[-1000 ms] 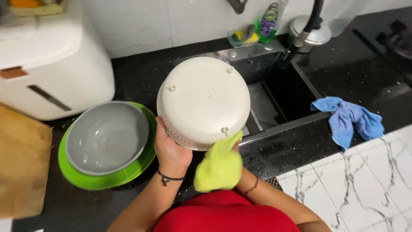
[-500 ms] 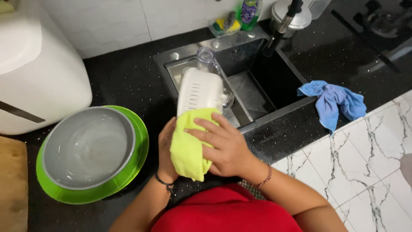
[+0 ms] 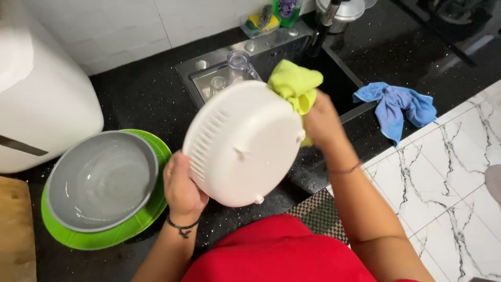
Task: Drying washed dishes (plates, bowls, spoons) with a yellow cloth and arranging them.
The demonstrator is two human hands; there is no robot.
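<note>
A white plastic colander [image 3: 242, 143] is held bottom up above the black counter, its little feet and side slots showing. My left hand [image 3: 181, 189] grips its lower left rim. My right hand [image 3: 321, 119] presses a yellow-green cloth [image 3: 295, 83] against the colander's upper right edge. The inside of the colander is hidden.
A grey bowl [image 3: 102, 180] sits in a green bowl [image 3: 136, 227] on the counter at left. Behind lies the sink [image 3: 271, 55] with a clear cup [image 3: 239, 61]. A blue cloth [image 3: 397, 107] lies at right, a large white appliance [image 3: 44, 99] at left, a wooden board [image 3: 15, 235] at the lower left.
The colander has turned from edge-on to bottom up. The cloth and my right hand moved from its near side to its upper right edge. My left hand shifted to the lower left rim.
</note>
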